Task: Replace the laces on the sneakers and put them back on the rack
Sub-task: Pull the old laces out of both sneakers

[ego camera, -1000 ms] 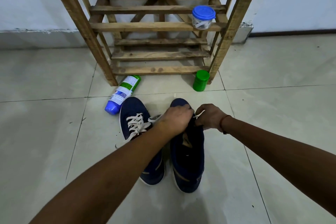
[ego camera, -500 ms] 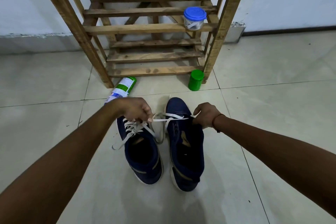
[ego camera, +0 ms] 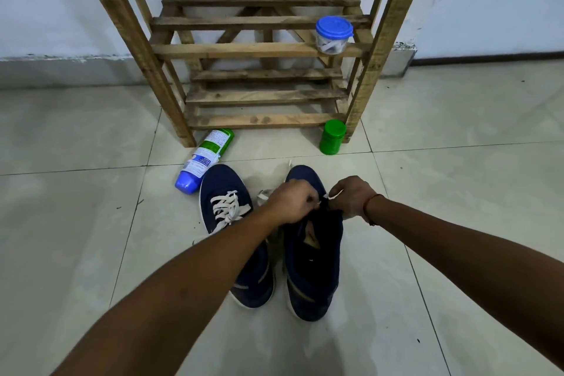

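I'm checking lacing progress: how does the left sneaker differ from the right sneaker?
The left sneaker has white lace criss-crossed up its front; the right sneaker has a loose lace. The left hand and right hand pinch that loose lace; neither holds the left sneaker. Both are navy, side by side on the floor, toes toward the rack.

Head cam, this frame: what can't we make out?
- Right sneaker eyelets, head view: under left hand and right hand, which pinch the lace.
- Left sneaker heel: behind left forearm.
- Rack top: cut off by upper edge.
- Bottle label text: too small.
- Jar contents: too small, blurred.
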